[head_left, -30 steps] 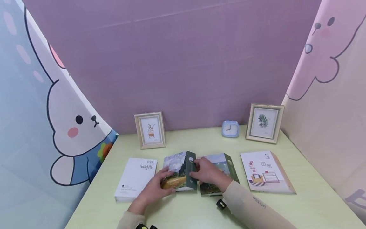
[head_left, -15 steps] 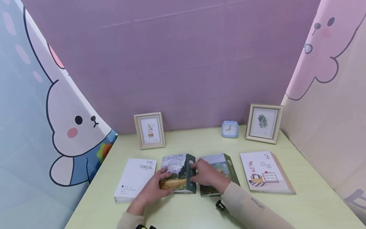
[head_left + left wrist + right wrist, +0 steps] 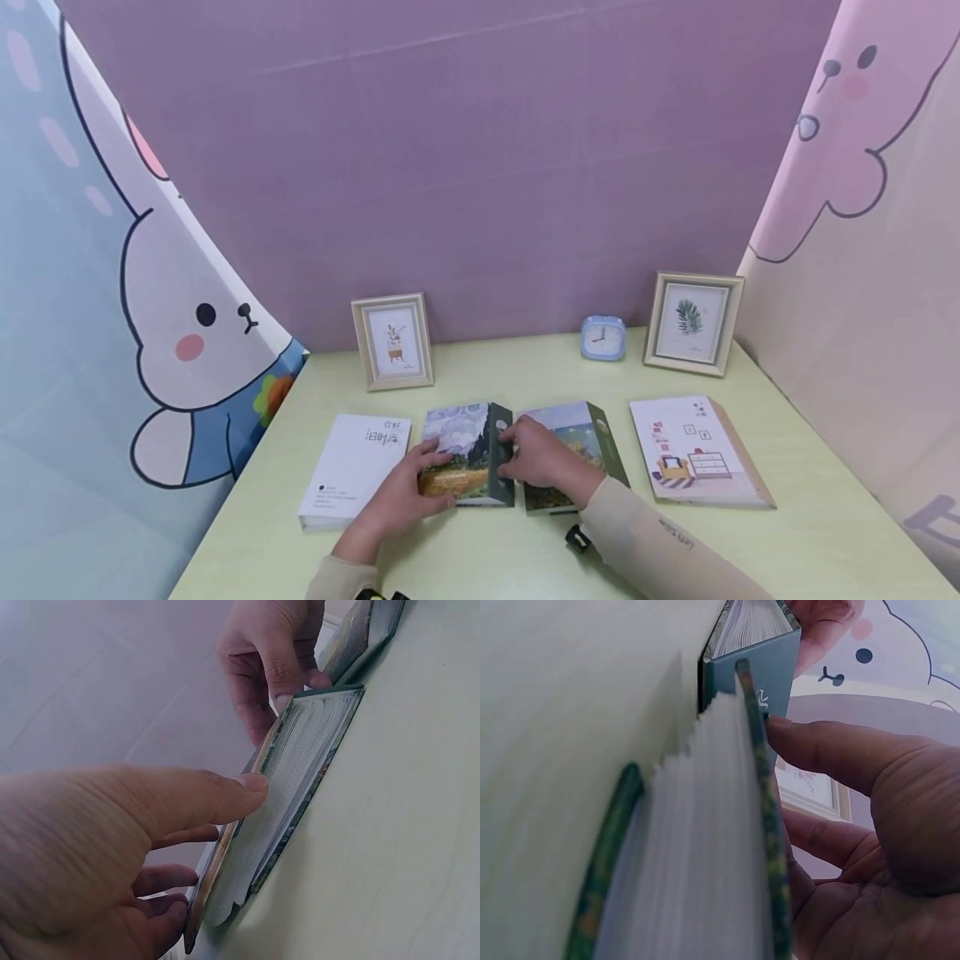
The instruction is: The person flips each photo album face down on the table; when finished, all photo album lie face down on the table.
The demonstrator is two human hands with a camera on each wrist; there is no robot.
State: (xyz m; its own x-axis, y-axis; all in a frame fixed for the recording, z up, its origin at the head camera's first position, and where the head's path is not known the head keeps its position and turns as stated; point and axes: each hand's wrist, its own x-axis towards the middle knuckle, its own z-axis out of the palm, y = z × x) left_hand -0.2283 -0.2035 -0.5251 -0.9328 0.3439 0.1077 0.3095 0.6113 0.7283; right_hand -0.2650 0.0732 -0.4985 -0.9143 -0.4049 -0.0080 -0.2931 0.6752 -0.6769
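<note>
My left hand (image 3: 408, 490) is spread, thumb at the near edge of the landscape-cover book (image 3: 463, 429); my right hand (image 3: 545, 454) pinches its spine. The book has shifted slightly toward me onto the tabletop (image 3: 480, 554): position judged nearly settled. Spine faces right; long axis runs away from me, toward the purple backdrop (image 3: 495, 192).

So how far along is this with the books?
Looks done: the white book and the furniture-print book lie flat at the row's ends; the seascape book lies flat, partly hidden by the right hand. In hand: the field-painting book, with the left hand on it and the right at its spine. Remaining, probably: letting go, since both hands touch it.
</note>
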